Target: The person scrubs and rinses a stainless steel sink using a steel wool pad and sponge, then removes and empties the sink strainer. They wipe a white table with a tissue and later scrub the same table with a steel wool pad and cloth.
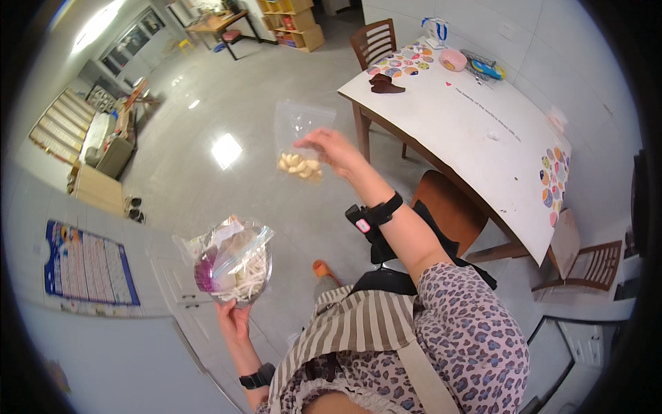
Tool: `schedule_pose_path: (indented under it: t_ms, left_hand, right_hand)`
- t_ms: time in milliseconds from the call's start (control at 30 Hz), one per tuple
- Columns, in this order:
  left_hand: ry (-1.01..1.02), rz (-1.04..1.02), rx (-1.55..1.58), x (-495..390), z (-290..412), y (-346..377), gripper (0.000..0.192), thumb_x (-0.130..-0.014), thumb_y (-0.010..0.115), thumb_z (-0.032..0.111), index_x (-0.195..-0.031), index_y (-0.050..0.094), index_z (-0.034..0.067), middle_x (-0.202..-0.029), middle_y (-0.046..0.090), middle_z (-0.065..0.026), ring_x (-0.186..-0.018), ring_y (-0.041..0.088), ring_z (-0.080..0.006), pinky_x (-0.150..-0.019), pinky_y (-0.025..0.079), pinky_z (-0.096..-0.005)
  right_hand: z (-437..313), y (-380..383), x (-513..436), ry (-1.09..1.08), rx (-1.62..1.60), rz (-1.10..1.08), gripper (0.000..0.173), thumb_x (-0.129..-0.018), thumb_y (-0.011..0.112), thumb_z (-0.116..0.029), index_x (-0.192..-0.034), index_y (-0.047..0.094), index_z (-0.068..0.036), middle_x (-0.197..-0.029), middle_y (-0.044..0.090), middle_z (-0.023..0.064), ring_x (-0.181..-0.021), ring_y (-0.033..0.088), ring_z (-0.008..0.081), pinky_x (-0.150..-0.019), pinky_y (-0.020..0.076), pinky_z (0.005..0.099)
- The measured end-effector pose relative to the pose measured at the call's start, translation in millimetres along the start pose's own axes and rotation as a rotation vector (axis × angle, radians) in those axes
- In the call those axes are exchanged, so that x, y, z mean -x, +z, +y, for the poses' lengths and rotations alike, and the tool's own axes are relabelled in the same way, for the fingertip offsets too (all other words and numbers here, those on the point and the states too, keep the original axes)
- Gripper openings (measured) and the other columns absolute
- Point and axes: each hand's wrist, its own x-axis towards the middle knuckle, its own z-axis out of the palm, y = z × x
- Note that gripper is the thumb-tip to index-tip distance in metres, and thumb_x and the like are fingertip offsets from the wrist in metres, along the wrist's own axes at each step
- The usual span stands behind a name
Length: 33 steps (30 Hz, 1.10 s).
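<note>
My left hand [235,318] grips the near rim of a round bowl [269,274], at the lower left. In it are a purple vegetable [207,271], perhaps a red onion, and white strips [251,277] that look like bean sprouts. A clear zip bag [232,251] lies over the bowl's contents and hides part of them. Ahead and to the right, my right hand [333,150] holds another clear zip bag [297,119] in the air. Pale peeled garlic cloves [299,166] are gathered at its bottom.
To the right stands a white-topped table [465,134] bearing a pink bowl [453,60] and a dark brown piece [385,84]. A brown chair [447,207] is tucked beside it, with another chair [375,44] beyond. A pale surface [114,362] fills the lower left.
</note>
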Motion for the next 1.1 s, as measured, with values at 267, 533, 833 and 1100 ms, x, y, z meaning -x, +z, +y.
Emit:
schedule_pose_path:
  t_ms: [267, 533, 833, 1100]
  left_hand:
    - [-0.260, -0.251, -0.155, -237.0, 17.8, 86.1, 0.066, -0.075, 0.051, -0.008, -0.135, 0.033, 0.013, -0.132, 0.044, -0.0137, -0.120, 0.047, -0.0347, -0.087, 0.050, -0.0566]
    - [-0.512, -0.455, -0.254, -415.4, -65.9, 212.8, 0.065, -0.075, 0.051, -0.008, -0.134, 0.035, 0.014, -0.127, 0.049, -0.0117, -0.112, 0.054, -0.0340, -0.085, 0.052, -0.0538]
    - [-0.693, -0.476, -0.280, -532.1, -185.1, 338.3, 0.065, -0.072, 0.050, -0.009, -0.133, 0.035, 0.009, -0.124, 0.050, -0.0153, -0.108, 0.056, -0.0364, -0.080, 0.056, -0.0517]
    - [-0.852, -0.573, -0.448, -605.3, -239.5, 397.9, 0.067, -0.071, 0.053, -0.007, -0.133, 0.036, 0.009, -0.125, 0.048, -0.0146, -0.110, 0.054, -0.0352, -0.081, 0.055, -0.0511]
  right_hand:
    - [6.3, -134.2, -72.6, -0.049, 0.017, 0.622, 0.026, -0.083, 0.061, -0.023, -0.101, 0.057, -0.005, -0.105, 0.060, 0.0072, -0.101, 0.052, 0.0197, -0.090, 0.0379, 0.0466]
    - [1.3, -295.8, -79.4, -0.061, -0.201, 1.037, 0.035, -0.087, 0.054, -0.025, -0.114, 0.046, -0.005, -0.117, 0.056, 0.0090, -0.114, 0.040, 0.0279, -0.087, 0.0383, 0.0599]
    - [-31.7, -442.4, -203.4, 0.000, -0.143, 1.031, 0.040, -0.087, 0.054, -0.030, -0.119, 0.044, -0.008, -0.124, 0.054, 0.0039, -0.115, 0.042, 0.0270, -0.089, 0.0360, 0.0593]
    - [-46.7, -511.5, -317.0, 0.214, 0.033, 1.039, 0.045, -0.083, 0.062, -0.034, -0.122, 0.049, -0.015, -0.114, 0.056, 0.0030, -0.113, 0.046, 0.0254, -0.087, 0.0393, 0.0553]
